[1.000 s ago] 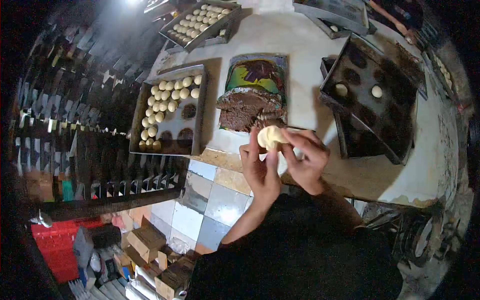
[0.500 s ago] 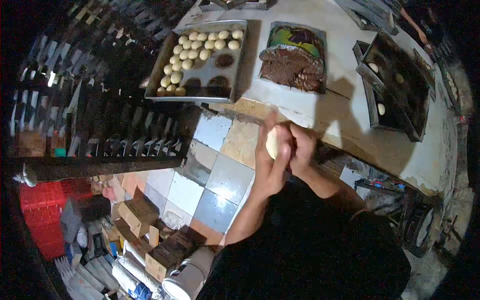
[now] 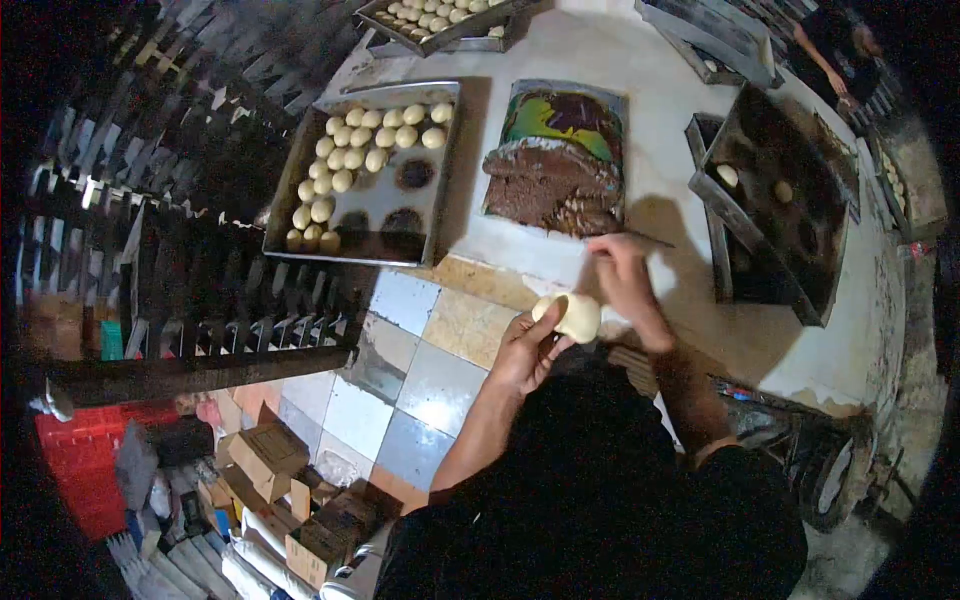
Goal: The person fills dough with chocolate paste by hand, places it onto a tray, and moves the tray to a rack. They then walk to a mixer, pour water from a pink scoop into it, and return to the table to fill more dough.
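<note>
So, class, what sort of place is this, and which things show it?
Probably a small bakery: pale dough balls fill much of a metal tray, brown paste lies on the worktop, and the left hand holds dough.

left hand (image 3: 522, 355): pale dough (image 3: 578, 318) | right hand (image 3: 625, 272): near brown paste (image 3: 550, 190) | tray (image 3: 385, 203): dough balls (image 3: 342, 181)

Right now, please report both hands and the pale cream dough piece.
Left hand grips dough piece. Right hand at near edge of coarse brown paste; contact unclear. Shallow grey metal tray of round pale balls sits aside, left of paste.
</note>
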The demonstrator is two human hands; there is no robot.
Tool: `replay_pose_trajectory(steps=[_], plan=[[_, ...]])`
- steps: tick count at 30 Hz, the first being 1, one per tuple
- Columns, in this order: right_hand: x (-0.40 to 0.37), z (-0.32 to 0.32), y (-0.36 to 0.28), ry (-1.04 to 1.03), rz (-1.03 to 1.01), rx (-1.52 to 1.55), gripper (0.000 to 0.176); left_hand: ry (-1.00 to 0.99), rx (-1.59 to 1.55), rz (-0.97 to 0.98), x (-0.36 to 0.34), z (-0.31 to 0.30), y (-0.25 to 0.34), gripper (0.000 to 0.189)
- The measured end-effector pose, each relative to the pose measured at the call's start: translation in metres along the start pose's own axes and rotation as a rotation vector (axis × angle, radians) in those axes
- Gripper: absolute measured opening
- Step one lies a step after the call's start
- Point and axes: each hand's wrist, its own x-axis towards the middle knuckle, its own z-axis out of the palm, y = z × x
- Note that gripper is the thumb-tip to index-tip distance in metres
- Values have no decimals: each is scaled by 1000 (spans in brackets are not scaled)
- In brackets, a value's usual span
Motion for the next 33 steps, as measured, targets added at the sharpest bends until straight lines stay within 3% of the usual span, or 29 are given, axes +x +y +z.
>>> replay_pose_trajectory(steps=[1, 2, 5, 8, 9, 12, 16, 20, 21, 24, 25, 28, 30, 33], plan=[[11, -20, 14, -14, 33, -369, 25, -91, -8, -9, 8, -8, 2, 36], [23, -39, 23, -27, 65, -743, 32, -60, 27, 14, 15, -8, 6, 37], [18, -51, 83, -142, -135, -1039, 38, 7, 77, 81, 41, -28, 8, 40], [36, -67, 56, -454, 100, -763, 45, -20, 34, 285, 40, -21, 29, 40], [40, -73, 46, -470, 47, -696, 33, 39, 14, 319, 41, -25, 32, 38], [51, -66, 32, -403, -131, -495, 45, 181, -8, 453, 45, -30, 40, 48], [69, -33, 55, -452, -214, -514, 38, 222, -18, 477, 54, -22, 46, 54], [88, -38, 59, -692, -99, -351, 28, 221, 50, 493, 63, -13, 47, 52], [102, -41, 66, -864, -69, -340, 19, 231, 52, 489, 69, -14, 45, 51], [107, -58, 78, -782, 112, 388, 18, 228, -14, 462, 93, -9, 35, 43], [104, -65, 72, -797, 203, 476, 19, 197, -19, 404, 102, -5, 32, 42], [87, -66, 50, -481, -123, 362, 19, 50, -90, 215, 126, 11, 20, 41], [73, -64, 52, -324, -220, 166, 25, 21, -198, 152, 128, 45, 22, 43], [53, -61, 76, -217, -293, -134, 35, 5, -145, 189, 141, 35, 16, 43]])
